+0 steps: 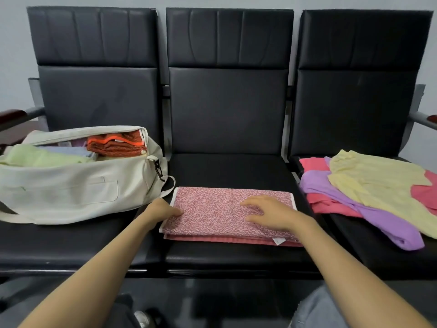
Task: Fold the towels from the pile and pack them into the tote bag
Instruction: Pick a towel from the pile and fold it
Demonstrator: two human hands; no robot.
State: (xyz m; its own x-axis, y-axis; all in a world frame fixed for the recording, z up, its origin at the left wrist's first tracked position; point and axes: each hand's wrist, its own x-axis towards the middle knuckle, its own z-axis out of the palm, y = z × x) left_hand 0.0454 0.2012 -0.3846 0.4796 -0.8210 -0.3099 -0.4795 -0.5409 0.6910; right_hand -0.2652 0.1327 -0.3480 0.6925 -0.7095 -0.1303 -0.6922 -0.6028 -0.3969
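Pink towel (212, 209) half-folded under both hands. L hand (165, 210) pinches its near-left edge; R hand (267, 213) flat on top, fingers spread. Next fold: press w/ R, carry L edge over, corners matched. Tote bag (71, 185) left of L hand; pile (366, 192) right of R.

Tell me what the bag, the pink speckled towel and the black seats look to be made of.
Bag: off-white cloth, perhaps canvas or a smooth synthetic, matte; it sags and creases. Pink towel: soft fabric, probably terry or microfibre, with a speckled print, white edging and a sewn tag. Seats: black padded leather or vinyl; smooth, with a faint sheen.
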